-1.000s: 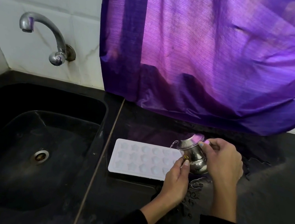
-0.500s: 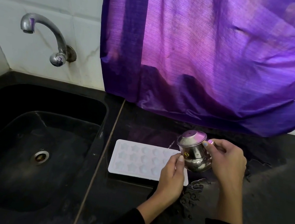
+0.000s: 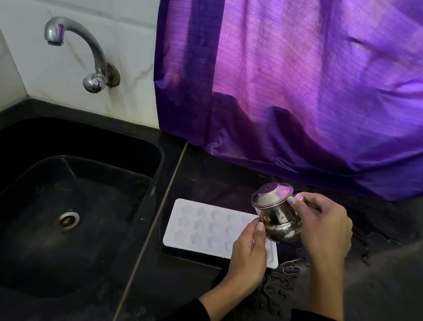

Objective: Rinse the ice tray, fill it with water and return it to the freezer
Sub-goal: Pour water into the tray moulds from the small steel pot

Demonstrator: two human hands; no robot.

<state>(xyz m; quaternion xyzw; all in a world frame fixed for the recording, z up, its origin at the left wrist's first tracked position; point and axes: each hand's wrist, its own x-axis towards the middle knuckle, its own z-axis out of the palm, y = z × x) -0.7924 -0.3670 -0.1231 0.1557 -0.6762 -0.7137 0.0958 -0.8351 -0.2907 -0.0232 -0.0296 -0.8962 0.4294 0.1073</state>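
A: Where is the ice tray [image 3: 210, 228] now?

B: Flat on the black table [image 3: 393, 289], just right of the sink [image 3: 49, 217], its star-shaped wells facing up. A small steel pot [image 3: 278, 216] hangs over its right end.

A: Who holds the pot?

B: The right hand [image 3: 326, 230] has its grip clamped round the rim and far side, thumb up by the mouth. The left hand [image 3: 249, 253] pinches the lower front of the pot, steadying it, with fingers curled.

A: What changed in the last second?

B: The pot has rolled further over. A second ago its mouth pointed at the tray; now the mouth faces up and away, toward the curtain [image 3: 316, 79]. I see no stream falling, so my guess is the pour has paused or the pot has run dry. I cannot tell how full the wells are. The freezer step is not yet done.

A: Any writing?

B: A small round yellow sticker [image 3: 267, 219] on the pot's belly bears a "3". Nothing else is readable. Spilled water [image 3: 279, 281] lies beside the tray's right corner.
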